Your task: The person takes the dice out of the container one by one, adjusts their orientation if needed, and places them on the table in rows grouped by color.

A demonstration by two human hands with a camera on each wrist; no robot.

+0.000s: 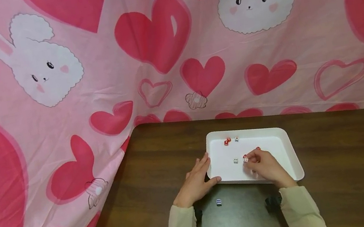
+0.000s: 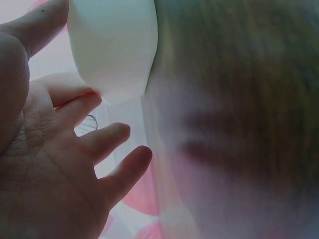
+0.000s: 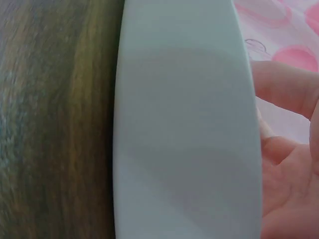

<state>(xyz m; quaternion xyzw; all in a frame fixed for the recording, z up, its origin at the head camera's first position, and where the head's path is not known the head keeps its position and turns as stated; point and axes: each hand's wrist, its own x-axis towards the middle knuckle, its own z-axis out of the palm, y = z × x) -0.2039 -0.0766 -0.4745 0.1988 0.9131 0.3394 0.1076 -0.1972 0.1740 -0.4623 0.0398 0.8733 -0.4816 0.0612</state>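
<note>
A shallow white tray lies on the table with small dice in it. My left hand steadies its left front corner, fingers extended along the left side and thumb at the front wall. In the left wrist view that hand has its fingers spread beside the tray. Inside the tray, my right hand pinches a red and white die at its fingertips. The right wrist view has the tray wall hiding those fingertips; part of the right hand shows behind it.
Red dice and a white die lie near the tray's back left. Another white die is left of my right fingertips. A dark-blue-dotted die sits outside, in front. Patterned pink cloth hangs behind the brown table.
</note>
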